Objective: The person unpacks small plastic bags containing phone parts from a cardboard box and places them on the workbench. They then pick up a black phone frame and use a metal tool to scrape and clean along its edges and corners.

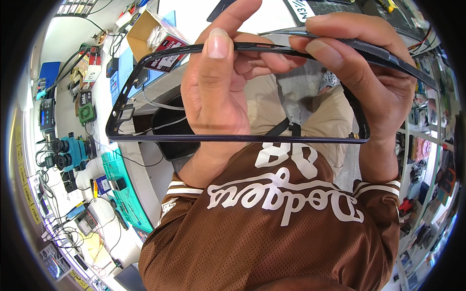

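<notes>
A thin black phone frame (233, 138), a hollow rectangle with rounded corners, is held up in front of my chest. My left hand (216, 92) reaches through its opening and grips the far long side, with the thumb on the near face and the fingers behind. In my right hand (374, 77), a pair of tweezers (361, 45) with a dark textured grip is pinched between thumb and fingers. Its slim tips point left, close above the frame's far side. Whether they touch the frame, I cannot tell. The right fingers also lie beside the frame's upper right part.
At left, a white workbench carries a teal microscope (73, 148), a green mat (124, 194), a multimeter (86, 222), a small green fan (87, 112) and tangled cables. An open cardboard box (144, 36) stands farther off. Shelves (439, 140) with many goods line the right.
</notes>
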